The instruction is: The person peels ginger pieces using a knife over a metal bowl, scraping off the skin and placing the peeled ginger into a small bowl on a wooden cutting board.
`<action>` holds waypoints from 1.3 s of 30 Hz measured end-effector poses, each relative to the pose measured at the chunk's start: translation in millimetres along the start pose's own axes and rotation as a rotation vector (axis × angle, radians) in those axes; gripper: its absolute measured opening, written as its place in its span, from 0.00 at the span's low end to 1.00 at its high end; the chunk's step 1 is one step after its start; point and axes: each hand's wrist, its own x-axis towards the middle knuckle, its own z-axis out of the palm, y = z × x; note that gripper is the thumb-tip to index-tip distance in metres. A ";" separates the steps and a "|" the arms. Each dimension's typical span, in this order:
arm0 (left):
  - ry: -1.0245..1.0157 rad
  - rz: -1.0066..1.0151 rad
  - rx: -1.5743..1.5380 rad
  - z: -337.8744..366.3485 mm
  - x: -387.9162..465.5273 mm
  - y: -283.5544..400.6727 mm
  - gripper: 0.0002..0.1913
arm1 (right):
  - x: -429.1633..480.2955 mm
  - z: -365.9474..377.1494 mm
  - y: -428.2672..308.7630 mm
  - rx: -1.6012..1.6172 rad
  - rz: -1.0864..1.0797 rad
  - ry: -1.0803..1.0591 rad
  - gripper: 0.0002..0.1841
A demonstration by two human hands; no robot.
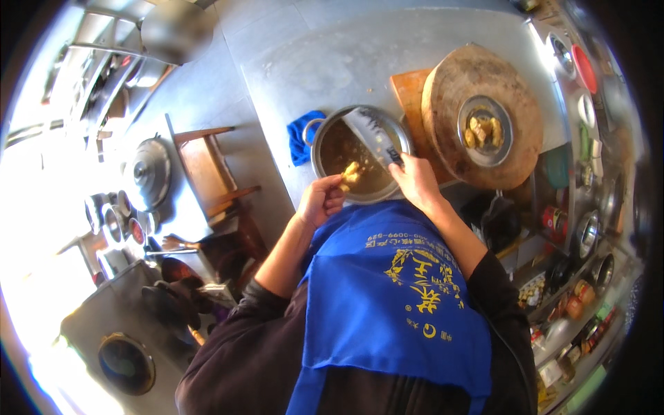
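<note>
Between the fingertips of my left hand (322,199) is a yellow piece of ginger root (351,175), held over the near side of a metal pot (361,197). My right hand (416,179) grips a cleaver (372,136) by its handle end; the broad blade slants across the pot towards its far rim. Brownish liquid (334,148) with small pale bits fills part of the pot. To the right, a round wooden chopping block (441,104) carries a metal bowl (511,116) with several more ginger pieces (482,131).
A blue cloth (301,148) lies by the pot's left handle. Under the block sits an orange-brown wooden board (410,88). Shelves with bowls and jars (576,301) line the right side. On the left are a wooden chair (207,166) and a metal lid (148,174).
</note>
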 end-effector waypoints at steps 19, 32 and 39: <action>0.038 0.004 -0.265 27.5 9.9 -14.1 0.12 | -15.3 -5.2 -43.5 -0.021 -0.191 -0.066 0.12; 0.070 0.075 -0.283 17.2 15.4 -26.8 0.14 | -10.9 1.3 -34.4 0.095 -0.100 -0.078 0.15; 0.053 0.033 -0.365 35.7 8.1 -18.7 0.18 | -8.3 -11.0 -38.8 0.078 -0.055 -0.097 0.17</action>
